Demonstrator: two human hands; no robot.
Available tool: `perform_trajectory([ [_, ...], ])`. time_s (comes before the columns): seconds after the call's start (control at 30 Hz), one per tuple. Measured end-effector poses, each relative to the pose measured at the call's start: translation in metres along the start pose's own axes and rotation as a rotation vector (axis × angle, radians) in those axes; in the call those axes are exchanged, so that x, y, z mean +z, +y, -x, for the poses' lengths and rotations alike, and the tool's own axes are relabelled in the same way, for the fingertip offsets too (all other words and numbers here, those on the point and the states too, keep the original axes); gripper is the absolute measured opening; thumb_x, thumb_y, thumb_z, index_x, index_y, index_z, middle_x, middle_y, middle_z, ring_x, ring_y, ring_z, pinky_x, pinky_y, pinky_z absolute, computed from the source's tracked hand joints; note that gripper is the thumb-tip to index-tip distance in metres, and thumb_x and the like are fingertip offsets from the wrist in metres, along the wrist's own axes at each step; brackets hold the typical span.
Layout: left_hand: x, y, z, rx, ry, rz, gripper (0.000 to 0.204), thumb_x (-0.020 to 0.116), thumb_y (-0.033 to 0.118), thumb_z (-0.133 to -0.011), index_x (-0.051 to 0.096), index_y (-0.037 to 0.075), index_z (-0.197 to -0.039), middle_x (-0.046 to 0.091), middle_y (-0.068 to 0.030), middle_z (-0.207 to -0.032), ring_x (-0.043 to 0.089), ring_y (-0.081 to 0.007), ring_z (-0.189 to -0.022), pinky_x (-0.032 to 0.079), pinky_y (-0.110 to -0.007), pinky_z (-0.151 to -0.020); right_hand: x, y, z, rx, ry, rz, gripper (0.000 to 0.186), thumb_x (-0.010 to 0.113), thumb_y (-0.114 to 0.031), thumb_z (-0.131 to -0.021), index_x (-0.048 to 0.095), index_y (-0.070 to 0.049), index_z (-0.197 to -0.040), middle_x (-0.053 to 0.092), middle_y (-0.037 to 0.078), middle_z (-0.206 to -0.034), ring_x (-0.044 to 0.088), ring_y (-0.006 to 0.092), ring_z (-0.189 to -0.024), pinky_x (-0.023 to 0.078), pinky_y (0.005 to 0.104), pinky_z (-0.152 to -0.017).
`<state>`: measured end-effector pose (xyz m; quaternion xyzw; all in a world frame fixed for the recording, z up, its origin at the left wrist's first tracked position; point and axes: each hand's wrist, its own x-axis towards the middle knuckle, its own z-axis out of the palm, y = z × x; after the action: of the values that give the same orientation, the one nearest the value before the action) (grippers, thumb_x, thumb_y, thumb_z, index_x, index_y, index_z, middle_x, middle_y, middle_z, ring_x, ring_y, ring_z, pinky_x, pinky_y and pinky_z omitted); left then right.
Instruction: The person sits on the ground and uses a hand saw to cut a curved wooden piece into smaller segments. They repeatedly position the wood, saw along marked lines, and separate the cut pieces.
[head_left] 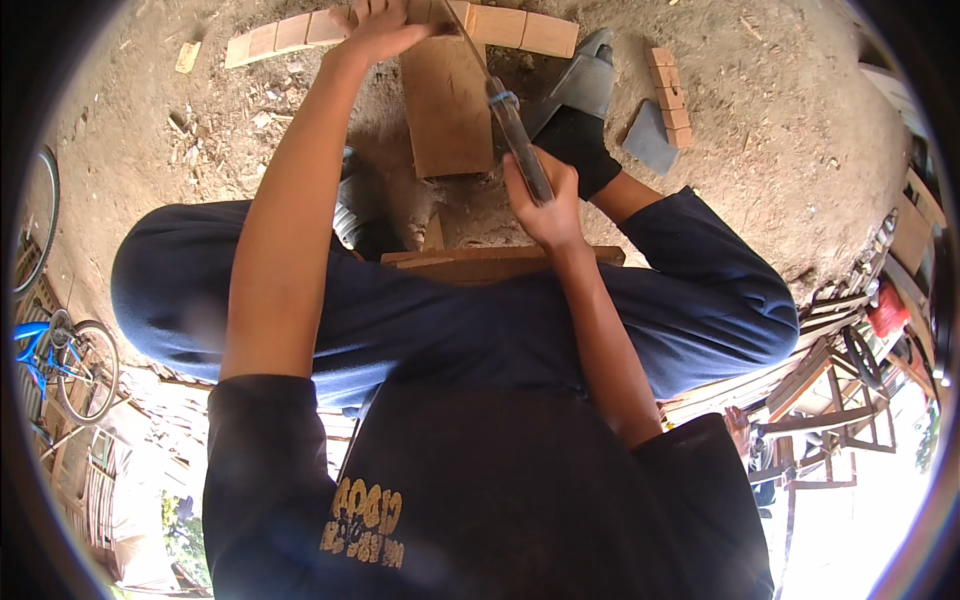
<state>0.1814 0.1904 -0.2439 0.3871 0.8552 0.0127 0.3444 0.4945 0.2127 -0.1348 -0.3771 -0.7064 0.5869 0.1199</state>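
My right hand (548,200) is wrapped round the dark handle of a long-bladed knife (515,135) with a blue band near its blade. The narrow blade points up and away to the left, its tip beyond the top edge. My left hand (375,32) rests on a long wooden strip (290,34), thumb stretched toward the blade and fingers apart, partly cut off by the view. Lines cross the strip, dividing it into block-like segments; it looks curved here. Under its middle lies a wider wooden board (447,115) on the dirt floor.
My sandalled right foot (585,85) is beside the board. A short notched wooden piece (670,95) and a dark grey slab (650,137) lie farther right. A wooden plank edge (500,262) crosses between my legs. A blue bicycle (75,365) stands left; stacked timber (835,400) is at right.
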Motion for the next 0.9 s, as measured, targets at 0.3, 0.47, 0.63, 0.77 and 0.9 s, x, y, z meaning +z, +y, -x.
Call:
perform_trajectory([
  [0.3, -0.002, 0.004, 0.003, -0.021, 0.069, 0.009, 0.104, 0.058, 0.063, -0.088, 0.015, 0.000, -0.159, 0.008, -0.0235, -0.165, -0.003, -0.0399, -0.154, -0.003, -0.060, -0.122, 0.006, -0.002, 0.008, 0.014, 0.022, 0.010, 0.021, 0.064, -0.009, -0.095, 0.057, 0.001, -0.079, 0.047, -0.002, -0.063, 0.041, 0.0022, -0.064, 0.038, 0.0260, -0.053],
  [0.47, -0.004, 0.006, -0.003, 0.002, 0.058, 0.052, 0.104, 0.059, 0.062, -0.087, 0.016, -0.001, -0.158, 0.008, -0.0239, -0.164, -0.003, -0.0405, -0.154, -0.002, -0.061, -0.122, 0.009, -0.001, -0.012, 0.009, 0.022, -0.037, 0.022, 0.065, -0.009, -0.095, 0.057, 0.000, -0.077, 0.047, -0.003, -0.063, 0.041, 0.0021, -0.064, 0.037, 0.0262, -0.053],
  [0.63, 0.001, 0.004, -0.003, -0.005, 0.051, -0.012, 0.100, 0.058, 0.056, -0.090, 0.015, -0.002, -0.158, 0.008, -0.0243, -0.164, -0.003, -0.0409, -0.154, 0.000, -0.060, -0.122, 0.004, -0.004, 0.011, 0.043, 0.028, -0.014, 0.022, 0.065, -0.009, -0.095, 0.057, 0.000, -0.076, 0.047, -0.001, -0.061, 0.042, 0.0022, -0.063, 0.038, 0.0268, -0.053],
  [0.77, 0.009, -0.013, -0.009, 0.037, 0.078, 0.035, 0.098, 0.057, 0.053, -0.091, 0.014, -0.002, -0.158, 0.007, -0.0246, -0.164, -0.003, -0.0419, -0.153, -0.001, -0.059, -0.123, 0.016, -0.003, 0.001, -0.016, 0.038, 0.021, 0.021, 0.064, -0.009, -0.095, 0.059, 0.001, -0.078, 0.049, 0.001, -0.060, 0.043, 0.0026, -0.062, 0.040, 0.0278, -0.053],
  [0.9, 0.000, 0.006, -0.001, 0.004, 0.034, 0.043, 0.097, 0.057, 0.054, -0.091, 0.014, -0.002, -0.158, 0.007, -0.0244, -0.164, -0.001, -0.0414, -0.153, -0.001, -0.059, -0.123, 0.013, -0.006, 0.001, 0.039, 0.035, -0.006, 0.021, 0.064, -0.011, -0.095, 0.059, 0.002, -0.080, 0.050, 0.001, -0.062, 0.044, 0.0027, -0.063, 0.041, 0.0277, -0.054],
])
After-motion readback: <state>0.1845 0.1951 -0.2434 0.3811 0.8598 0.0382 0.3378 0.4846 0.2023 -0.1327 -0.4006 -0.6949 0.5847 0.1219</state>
